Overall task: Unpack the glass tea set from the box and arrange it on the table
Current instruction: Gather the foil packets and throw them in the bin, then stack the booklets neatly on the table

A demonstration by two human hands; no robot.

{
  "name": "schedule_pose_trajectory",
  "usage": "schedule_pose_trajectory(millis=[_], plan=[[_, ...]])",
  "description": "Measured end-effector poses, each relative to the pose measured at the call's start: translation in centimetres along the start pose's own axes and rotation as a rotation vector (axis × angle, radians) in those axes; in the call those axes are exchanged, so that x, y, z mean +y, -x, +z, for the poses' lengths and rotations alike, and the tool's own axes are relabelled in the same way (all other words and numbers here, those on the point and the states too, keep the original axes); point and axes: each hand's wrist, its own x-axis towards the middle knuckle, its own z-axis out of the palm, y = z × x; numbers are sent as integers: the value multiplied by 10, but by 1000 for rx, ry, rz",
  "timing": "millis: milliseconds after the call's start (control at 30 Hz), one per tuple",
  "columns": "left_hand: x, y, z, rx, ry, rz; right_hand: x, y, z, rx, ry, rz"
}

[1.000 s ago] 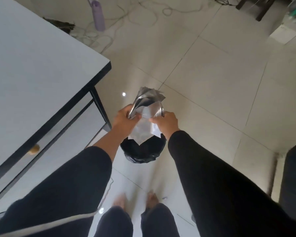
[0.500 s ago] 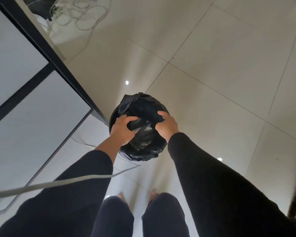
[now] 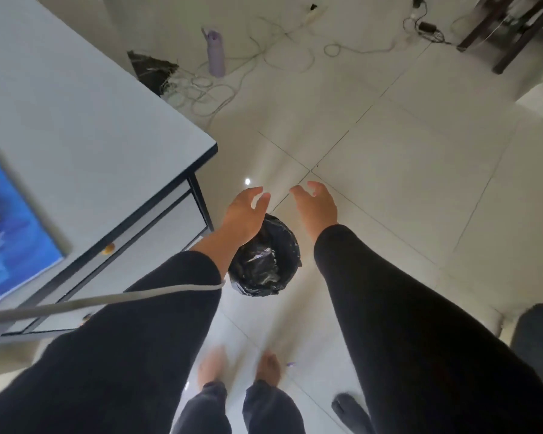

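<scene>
My left hand and my right hand hover above a small bin lined with a black bag on the floor; both are empty with fingers spread. Crumpled shiny wrapping lies inside the bin. The white table with a black edge fills the upper left. A blue box lies on the table at the left edge of the view. No glass tea pieces are visible.
Cables and a lilac bottle lie on the tiled floor beyond the table corner. A dark chair stands at top right, another dark seat at right. A grey cord crosses my left sleeve. My bare feet are below.
I held silvery wrapping over the bin, then pushed it down into the black bag. Both hands have now lifted out empty and the view has tilted up toward the table.
</scene>
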Motion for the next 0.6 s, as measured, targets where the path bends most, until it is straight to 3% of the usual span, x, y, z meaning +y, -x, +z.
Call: schedule_pose_trajectory(millis=[267, 600], plan=[[69, 81, -126, 266, 31, 43, -146, 91, -22, -91, -22, -248], [9, 196, -249, 579, 65, -73, -207, 207, 52, -283, 34, -430]])
